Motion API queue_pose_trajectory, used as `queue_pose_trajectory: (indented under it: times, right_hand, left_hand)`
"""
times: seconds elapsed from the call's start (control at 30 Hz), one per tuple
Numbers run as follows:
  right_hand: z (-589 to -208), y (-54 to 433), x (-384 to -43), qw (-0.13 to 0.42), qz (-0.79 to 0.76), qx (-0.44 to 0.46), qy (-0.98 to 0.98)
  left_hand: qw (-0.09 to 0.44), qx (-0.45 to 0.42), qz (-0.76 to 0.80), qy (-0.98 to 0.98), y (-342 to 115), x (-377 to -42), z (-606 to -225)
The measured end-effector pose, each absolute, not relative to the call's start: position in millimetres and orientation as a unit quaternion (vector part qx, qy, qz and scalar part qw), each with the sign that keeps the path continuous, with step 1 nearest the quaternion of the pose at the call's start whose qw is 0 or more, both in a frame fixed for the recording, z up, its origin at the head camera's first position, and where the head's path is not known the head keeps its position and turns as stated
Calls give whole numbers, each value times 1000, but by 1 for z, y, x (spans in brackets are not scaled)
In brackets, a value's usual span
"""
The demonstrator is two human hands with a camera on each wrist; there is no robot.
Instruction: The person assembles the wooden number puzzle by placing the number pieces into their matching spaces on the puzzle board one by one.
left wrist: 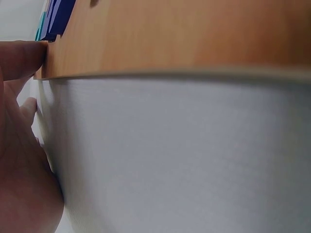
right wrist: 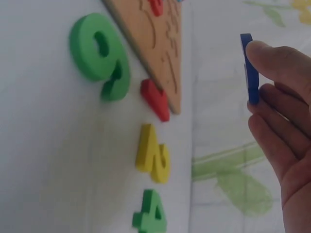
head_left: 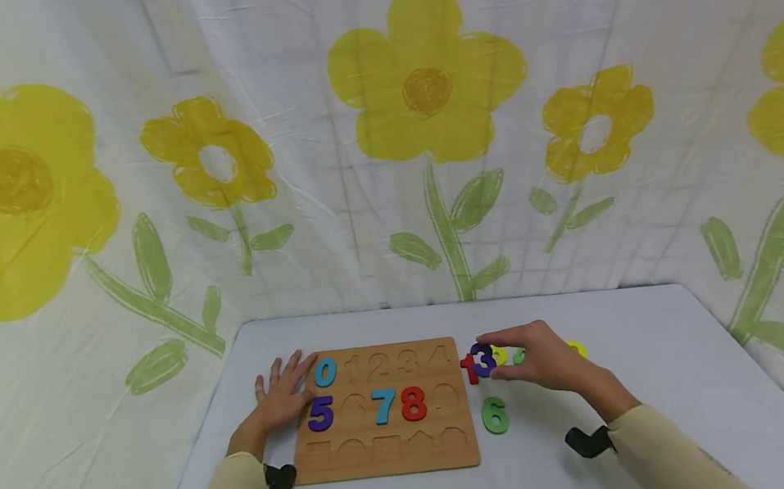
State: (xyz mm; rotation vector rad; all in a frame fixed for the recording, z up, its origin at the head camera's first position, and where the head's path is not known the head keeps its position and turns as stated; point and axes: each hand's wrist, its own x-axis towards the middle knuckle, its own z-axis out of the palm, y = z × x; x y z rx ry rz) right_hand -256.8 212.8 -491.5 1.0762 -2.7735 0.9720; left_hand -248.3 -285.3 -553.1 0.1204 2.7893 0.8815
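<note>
My right hand (head_left: 544, 358) pinches a dark blue number 3 (head_left: 482, 360) between thumb and fingers, above the table just right of the wooden number board (head_left: 428, 460). In the right wrist view the 3 (right wrist: 250, 73) is seen edge-on, raised off the table. My left hand (head_left: 282, 399) rests at the board's left side, fingers spread, with the thumb (left wrist: 22, 59) against its edge. The board holds a light blue 0 (head_left: 325, 372), a purple 5 (head_left: 321, 413), a light blue 7 (head_left: 384, 405) and a red 8 (head_left: 414, 403); its other outlines show bare wood.
Right of the board lie a red 1 (right wrist: 155, 100), a yellow 2 (right wrist: 153, 154), a green 4 (right wrist: 150, 213) and a green 6 (head_left: 494, 415). A yellow piece (head_left: 578, 348) shows partly behind my right hand. A flowered curtain (head_left: 336, 268) hangs behind the white table (head_left: 677, 372).
</note>
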Motion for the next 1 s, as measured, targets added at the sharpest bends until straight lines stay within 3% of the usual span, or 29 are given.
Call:
queue_pose_trajectory:
  times: [0.4, 0.77, 1.0]
  right_hand:
    - [-482, 173, -275, -6, 352, 340, -872]
    - [-499, 133, -292, -25, 382, 338, -860]
    - [-516, 112, -301, -51, 410, 331, -848]
  left_hand:
    - [101, 41, 299, 948, -284, -249, -553]
    - [66, 54, 324, 942, -290, -250, -568]
    - [71, 51, 323, 942, -289, -249, -565]
